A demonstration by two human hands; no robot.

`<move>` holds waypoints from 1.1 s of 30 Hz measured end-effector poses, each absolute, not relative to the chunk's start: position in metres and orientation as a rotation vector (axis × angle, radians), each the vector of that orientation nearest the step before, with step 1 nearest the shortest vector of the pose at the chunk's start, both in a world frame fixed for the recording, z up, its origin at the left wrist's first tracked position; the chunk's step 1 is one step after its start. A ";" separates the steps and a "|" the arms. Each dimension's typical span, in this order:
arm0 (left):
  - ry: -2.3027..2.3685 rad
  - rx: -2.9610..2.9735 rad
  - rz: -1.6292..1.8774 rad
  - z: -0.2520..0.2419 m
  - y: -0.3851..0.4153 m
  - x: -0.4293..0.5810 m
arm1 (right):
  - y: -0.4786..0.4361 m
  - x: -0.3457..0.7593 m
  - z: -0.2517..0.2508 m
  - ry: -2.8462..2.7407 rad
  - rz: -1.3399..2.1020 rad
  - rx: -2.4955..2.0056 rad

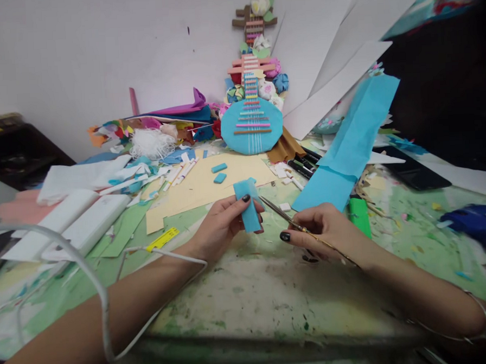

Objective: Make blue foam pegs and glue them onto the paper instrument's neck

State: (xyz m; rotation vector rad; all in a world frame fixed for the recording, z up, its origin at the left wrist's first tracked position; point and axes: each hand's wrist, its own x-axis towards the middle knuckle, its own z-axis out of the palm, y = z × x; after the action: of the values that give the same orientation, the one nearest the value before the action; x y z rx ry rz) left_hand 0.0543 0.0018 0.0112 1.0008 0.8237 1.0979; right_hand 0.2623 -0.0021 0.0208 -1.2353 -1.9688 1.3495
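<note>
My left hand (224,221) pinches a folded piece of blue paper (249,206), held upright above the table with the thumb across its front. My right hand (321,229) is closed around the handles of a pair of scissors (283,217). The blades point up and left, and their tip touches the right edge of the blue paper. Two small blue offcuts (219,172) lie on a beige sheet (210,186) just behind my hands.
A paint-stained green table (273,289) holds a paper guitar model (251,124), a long blue paper strip (355,138), white foam blocks (77,218), markers (181,173), a green object (359,215), a yellow tag (162,239) and paper scraps. A white cable (102,298) crosses my left forearm.
</note>
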 end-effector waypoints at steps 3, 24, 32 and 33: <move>0.773 1.030 1.061 0.010 0.002 0.053 | -0.002 0.263 0.018 -1.987 1.342 -1.249; 0.641 1.055 0.957 0.002 0.000 0.056 | -0.005 0.250 0.010 -1.935 1.349 -1.266; 0.659 1.073 0.921 0.004 -0.001 0.055 | -0.004 0.254 0.005 -1.924 1.325 -1.262; 0.661 1.072 0.920 0.004 -0.001 0.055 | -0.003 0.255 0.004 -1.922 1.326 -1.261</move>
State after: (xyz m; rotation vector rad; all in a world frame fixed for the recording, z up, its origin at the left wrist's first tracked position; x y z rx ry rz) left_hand 0.0549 -0.0005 0.0041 1.0725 0.6613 0.9196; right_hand 0.2546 -0.0032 0.0042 -1.2611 -1.9225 1.3258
